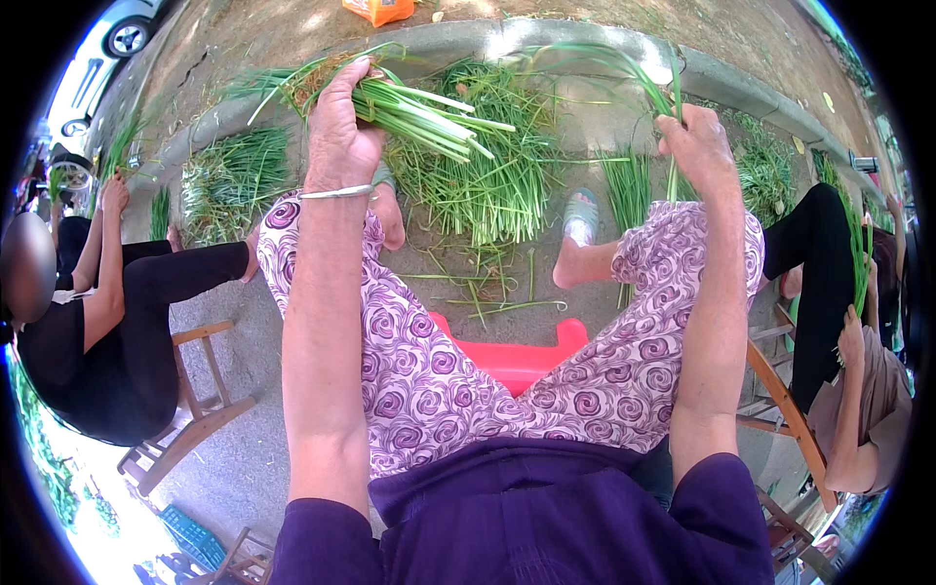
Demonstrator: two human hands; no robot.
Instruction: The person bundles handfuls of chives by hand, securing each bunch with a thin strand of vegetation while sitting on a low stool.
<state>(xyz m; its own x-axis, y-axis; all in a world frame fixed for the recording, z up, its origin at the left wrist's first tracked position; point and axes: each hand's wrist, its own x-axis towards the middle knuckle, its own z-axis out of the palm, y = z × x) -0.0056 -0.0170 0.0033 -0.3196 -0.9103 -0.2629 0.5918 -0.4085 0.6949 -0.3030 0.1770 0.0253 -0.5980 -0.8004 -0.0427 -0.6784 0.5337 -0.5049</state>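
My left hand point(342, 124), with a pale bangle point(338, 191) at the wrist, is raised and closed around a thick bunch of green chive-like stalks point(428, 121). Their pale cut-looking ends point to the right, and brownish fibres show by the thumb. On the other side my right hand point(700, 145) grips a few long green leaves point(662, 91), which arch up and to the left, partly blurred. Between my feet, on the pavement, lies a large loose heap of the same stalks point(482, 168). A smaller bundle point(629, 186) rests beside my right sandal point(581, 213).
A red plastic stool point(512, 358) is under me. Cut greens point(234, 175) lie at left, and more point(764, 164) at right. A concrete kerb point(468, 40) runs across ahead. One person point(80, 314) sits at left; another point(855, 409) at right holds greens. A wooden chair point(194, 409) stands left.
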